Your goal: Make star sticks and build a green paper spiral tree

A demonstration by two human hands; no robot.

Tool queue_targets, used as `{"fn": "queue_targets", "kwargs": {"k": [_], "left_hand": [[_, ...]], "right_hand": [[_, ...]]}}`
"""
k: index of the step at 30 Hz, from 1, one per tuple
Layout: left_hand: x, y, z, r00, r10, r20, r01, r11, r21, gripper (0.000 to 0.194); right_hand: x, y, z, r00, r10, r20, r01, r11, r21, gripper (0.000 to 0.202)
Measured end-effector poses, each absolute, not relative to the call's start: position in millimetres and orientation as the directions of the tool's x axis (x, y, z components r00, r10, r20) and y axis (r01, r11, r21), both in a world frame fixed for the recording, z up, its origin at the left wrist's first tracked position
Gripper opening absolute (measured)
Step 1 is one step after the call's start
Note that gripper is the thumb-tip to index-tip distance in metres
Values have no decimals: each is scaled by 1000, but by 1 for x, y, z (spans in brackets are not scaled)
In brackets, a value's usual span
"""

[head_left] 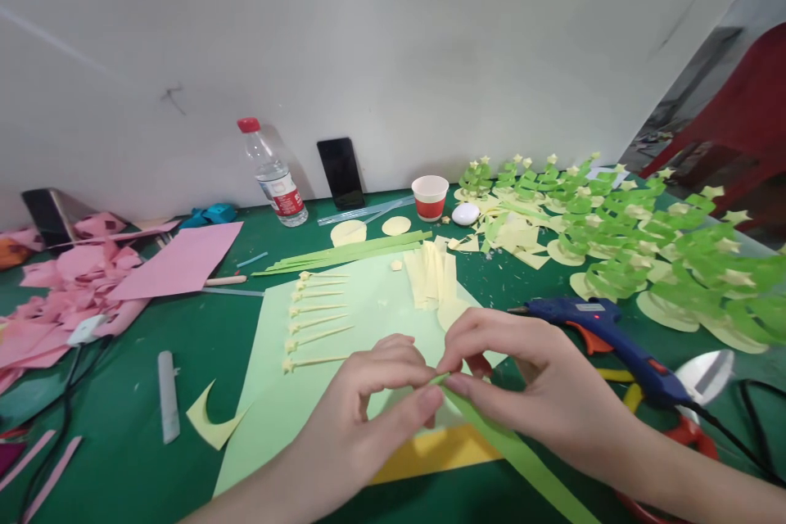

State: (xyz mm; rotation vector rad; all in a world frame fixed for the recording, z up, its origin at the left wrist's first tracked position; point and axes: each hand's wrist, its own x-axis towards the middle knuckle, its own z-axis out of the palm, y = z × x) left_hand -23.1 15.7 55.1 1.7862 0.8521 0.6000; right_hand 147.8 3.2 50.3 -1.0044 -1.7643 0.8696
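Observation:
Between my two hands is a long green paper strip point(521, 458). My left hand point(386, 397) pinches its upper end between thumb and index finger. Right beside it, my right hand point(516, 360) pinches the same strip close to that end, and the rest trails toward the lower right. Below the hands lies a pale green sheet point(258, 401), with a yellow-orange strip point(442, 454) near its lower edge. On the sheet rest several thin cream paper sticks with star ends point(313, 327) and a bundle of cream paper strips point(430, 274).
A blue glue gun point(614, 336) and red-handled scissors point(700, 409) lie at right, near many green paper trees with stars point(644, 221). Behind stand a water bottle point(276, 180), a phone point(341, 172) and a paper cup point(430, 196). Pink paper pieces point(74, 278) pile up at left.

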Motion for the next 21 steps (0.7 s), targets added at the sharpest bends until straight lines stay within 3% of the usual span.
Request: {"fn": "queue_targets", "kwargs": {"k": [3, 10, 14, 21], "left_hand": [[-22, 16, 55, 612, 791, 4, 288, -227, 930, 32], [-23, 17, 54, 546, 836, 49, 304, -252, 919, 19], [-21, 17, 53, 527, 833, 168, 310, -373, 875, 19], [-25, 16, 48, 521, 719, 461, 373, -677, 634, 13]], "right_hand": [[149, 4, 52, -287, 913, 289, 223, 357, -907, 10], [150, 6, 55, -345, 923, 172, 193, 249, -949, 5], [148, 7, 54, -316, 948, 46, 165, 103, -981, 7], [148, 7, 53, -419, 877, -236, 130, -200, -971, 12]]}}
